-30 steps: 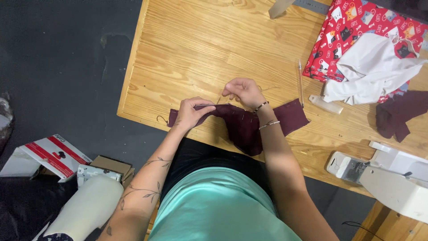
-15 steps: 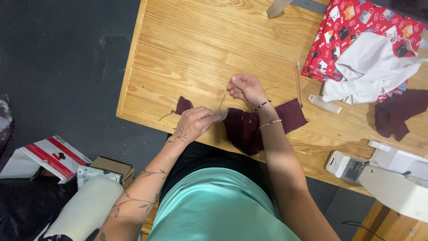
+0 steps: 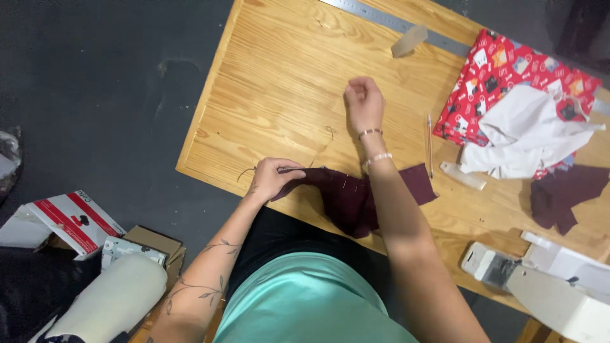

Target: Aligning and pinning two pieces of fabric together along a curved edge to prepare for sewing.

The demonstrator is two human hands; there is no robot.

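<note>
The left hand (image 3: pixel 274 178) pinches the near-left edge of a dark maroon fabric piece (image 3: pixel 352 197), its grip clenched on the cloth, which lies at the front edge of the wooden table (image 3: pixel 279 82) and partly hangs over it. The right hand (image 3: pixel 364 103) is raised farther up the table, fingers curled shut, drawing a thin thread (image 3: pixel 323 143) up from the fabric. A pencil (image 3: pixel 430 145) lies just right of that wrist, near red patterned cloth (image 3: pixel 502 70) and white cloth (image 3: pixel 521 133).
</note>
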